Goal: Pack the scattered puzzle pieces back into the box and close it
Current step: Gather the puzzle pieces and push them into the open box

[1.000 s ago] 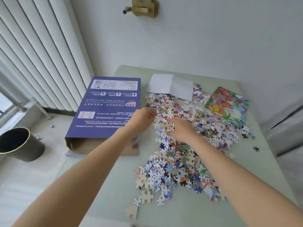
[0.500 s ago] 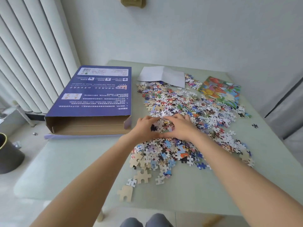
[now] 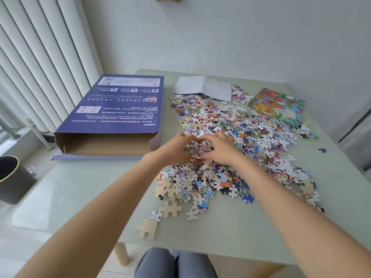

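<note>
Many coloured puzzle pieces (image 3: 236, 125) lie spread over the middle and right of the pale green table (image 3: 84, 189). My left hand (image 3: 174, 149) and my right hand (image 3: 222, 150) are cupped together around a small heap of pieces (image 3: 199, 148) in the middle of the spread. The purple box (image 3: 118, 109) lies flat to the left, its open end (image 3: 106, 146) facing me and showing brown cardboard inside. Its flap (image 3: 96, 157) lies flat on the table.
A folded white paper (image 3: 202, 87) and a colourful picture sheet (image 3: 279, 106) lie at the far side. One dark piece (image 3: 322, 150) sits alone at the right. A few large beige pieces (image 3: 147, 227) lie near the front edge. A black bin (image 3: 12, 179) stands on the floor left.
Both hands came together from apart and pulled back toward me, gathering a heap of pieces between them. The camera view tilted down a little.
</note>
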Tool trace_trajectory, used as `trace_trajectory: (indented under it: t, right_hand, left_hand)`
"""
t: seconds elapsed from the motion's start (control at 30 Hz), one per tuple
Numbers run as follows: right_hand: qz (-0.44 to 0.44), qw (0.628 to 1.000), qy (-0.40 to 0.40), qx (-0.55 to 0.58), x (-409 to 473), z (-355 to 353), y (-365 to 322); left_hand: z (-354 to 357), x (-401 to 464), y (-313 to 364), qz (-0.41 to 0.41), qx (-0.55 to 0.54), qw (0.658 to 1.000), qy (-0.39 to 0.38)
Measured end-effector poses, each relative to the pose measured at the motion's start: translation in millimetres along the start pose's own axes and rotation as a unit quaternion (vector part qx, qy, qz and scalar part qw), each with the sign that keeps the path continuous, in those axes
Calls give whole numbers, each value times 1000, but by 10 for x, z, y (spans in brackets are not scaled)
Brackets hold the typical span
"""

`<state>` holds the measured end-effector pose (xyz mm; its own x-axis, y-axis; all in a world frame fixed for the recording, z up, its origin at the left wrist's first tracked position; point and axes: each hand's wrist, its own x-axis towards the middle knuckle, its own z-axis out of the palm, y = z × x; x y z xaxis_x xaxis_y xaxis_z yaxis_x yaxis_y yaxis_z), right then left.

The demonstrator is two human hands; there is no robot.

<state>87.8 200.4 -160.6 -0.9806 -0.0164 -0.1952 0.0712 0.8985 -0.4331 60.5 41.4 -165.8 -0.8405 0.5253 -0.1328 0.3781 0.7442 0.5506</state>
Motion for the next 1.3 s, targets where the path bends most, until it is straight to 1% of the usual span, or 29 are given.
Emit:
trace_trajectory:
  t: [0.13, 0.27, 0.4, 0.57, 0.67, 0.77, 0.9, 1.03, 1.1, 1.17, 1.23, 1.3]
  right_hand:
    - [-6, 1000, 5, 4, 29, 21, -34]
    - [-30, 999, 18, -30, 17, 37, -83]
    - [-65, 996, 29, -62, -35, 21, -102]
    - [-88, 993, 72, -27, -85, -59, -124]
    - [-87, 991, 100, 30, -93, -66, -95]
    - [-72, 988, 109, 80, -131, -75, -162]
    - [-34, 978, 142, 151, -164, -139, -335]
    - [-60, 971, 145, 180, -139, -148, -582]
    - [-80, 967, 146, 191, -114, -128, -728]
    - [-99, 962, 145, 208, -70, -90, -873]
    - [-117, 959, 145, 214, -23, -42, -1017]
    - [-136, 956, 143, 216, 20, 6, -1136]
  left_hand:
    - [18, 7, 30, -1, 6, 1000, 21]
    - [48, 12, 48, -2, 11, 999, 34]
    - [104, -17, 104, -14, 9, 995, 97]
    - [39, -108, 72, -60, -22, 978, 200]
    - [-32, -195, 62, -67, -81, 963, 246]
    - [-127, -303, 57, -67, -121, 955, 263]
    - [-282, -429, -15, -67, -148, 945, 284]
    - [-463, -616, -192, -87, -150, 936, 306]
    - [-563, -720, -311, -106, -146, 928, 325]
    - [-638, -819, -468, -142, -167, 913, 344]
    - [-681, -898, -650, -199, -231, 886, 349]
    - [-705, -941, -798, -262, -300, 855, 332]
